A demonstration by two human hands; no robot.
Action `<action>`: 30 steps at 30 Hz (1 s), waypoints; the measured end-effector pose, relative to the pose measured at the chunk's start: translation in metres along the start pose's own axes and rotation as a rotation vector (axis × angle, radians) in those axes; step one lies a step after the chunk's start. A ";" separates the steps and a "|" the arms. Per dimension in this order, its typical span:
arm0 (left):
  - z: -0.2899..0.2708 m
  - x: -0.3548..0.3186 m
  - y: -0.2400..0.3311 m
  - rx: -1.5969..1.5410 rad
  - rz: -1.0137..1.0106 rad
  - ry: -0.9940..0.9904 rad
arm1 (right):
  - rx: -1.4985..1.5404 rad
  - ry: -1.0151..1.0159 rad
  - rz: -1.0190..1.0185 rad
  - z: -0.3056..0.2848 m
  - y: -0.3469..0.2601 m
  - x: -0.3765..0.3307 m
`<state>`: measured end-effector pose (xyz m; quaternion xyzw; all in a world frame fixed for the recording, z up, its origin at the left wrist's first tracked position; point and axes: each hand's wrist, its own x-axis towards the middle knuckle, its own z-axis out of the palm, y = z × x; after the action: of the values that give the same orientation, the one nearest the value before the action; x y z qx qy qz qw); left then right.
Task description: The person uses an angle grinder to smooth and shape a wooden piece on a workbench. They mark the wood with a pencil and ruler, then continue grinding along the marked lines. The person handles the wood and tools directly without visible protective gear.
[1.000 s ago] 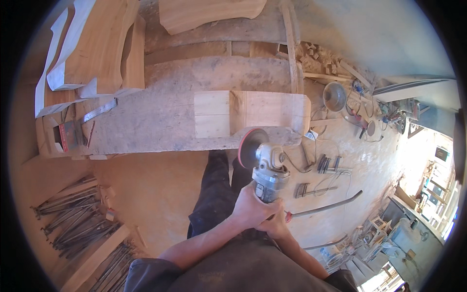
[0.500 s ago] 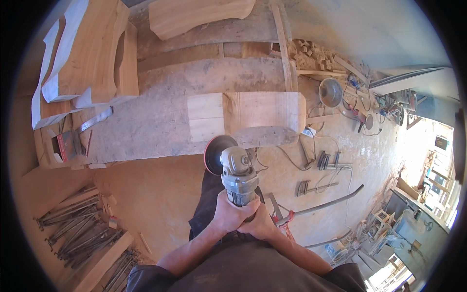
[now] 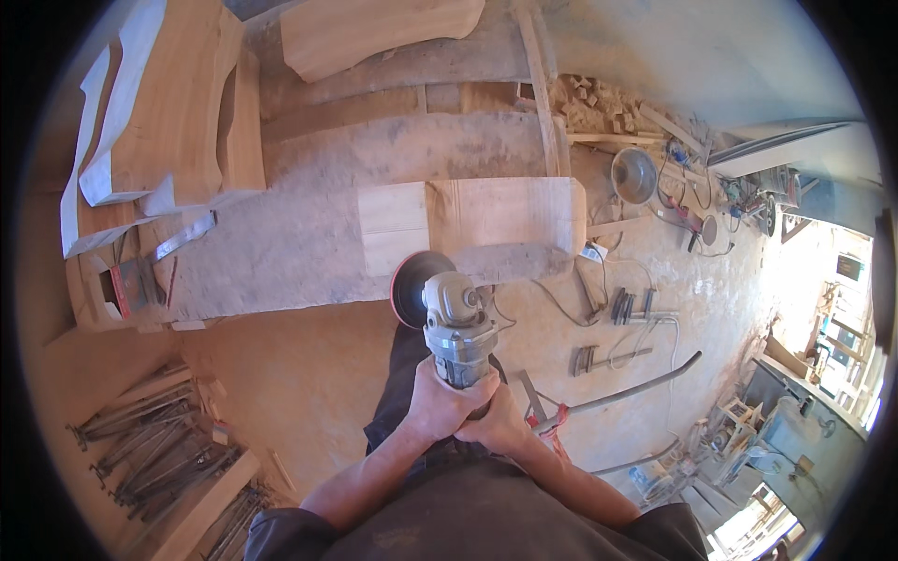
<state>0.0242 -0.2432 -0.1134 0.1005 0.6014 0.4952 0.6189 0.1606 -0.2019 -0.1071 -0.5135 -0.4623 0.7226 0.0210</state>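
- The angle grinder (image 3: pixel 456 323) sits just below picture centre, its dark sanding disc (image 3: pixel 412 288) at the grinder's 10 o'clock, close to the near edge of the pale wooden block (image 3: pixel 468 224); I cannot tell if they touch.
- The left hand (image 3: pixel 438 404) and right hand (image 3: pixel 500 423), at the grinder's 6 o'clock, are both wrapped tight around its rear body.
- The block lies on a dusty tabletop (image 3: pixel 299 234), with sawn planks (image 3: pixel 168 122) at 10 o'clock.
- Risk, as I judge it: the disc could catch the block's edge and kick toward the legs, or snag the cable (image 3: pixel 561 299) on the floor (image 3: pixel 309 374) at 3 o'clock.
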 end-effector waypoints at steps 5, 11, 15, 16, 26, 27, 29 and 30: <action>-0.003 0.011 0.008 0.024 -0.018 0.020 | 0.008 -0.087 0.049 -0.003 -0.007 0.011; -0.004 0.028 0.024 0.057 -0.022 0.041 | 0.016 -0.055 0.100 -0.004 -0.036 0.024; -0.003 0.038 0.039 0.030 -0.021 0.056 | 0.070 -0.105 0.072 -0.006 -0.046 0.035; -0.004 0.041 0.043 0.017 -0.020 0.058 | 0.082 -0.097 0.067 -0.006 -0.049 0.038; -0.007 0.056 0.061 0.003 -0.047 0.062 | -0.034 -0.064 0.091 -0.009 -0.071 0.054; -0.006 0.052 0.053 0.006 -0.015 0.061 | -0.025 -0.038 0.066 -0.008 -0.067 0.050; -0.004 0.047 0.048 -0.005 0.007 0.056 | -0.008 0.016 0.020 -0.005 -0.053 0.041; -0.003 0.046 0.048 -0.017 -0.003 0.053 | 0.024 -0.041 -0.005 -0.005 -0.050 0.041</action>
<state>-0.0119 -0.1877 -0.1095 0.0809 0.6136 0.5018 0.6043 0.1230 -0.1488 -0.1024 -0.4971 -0.4550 0.7386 0.0196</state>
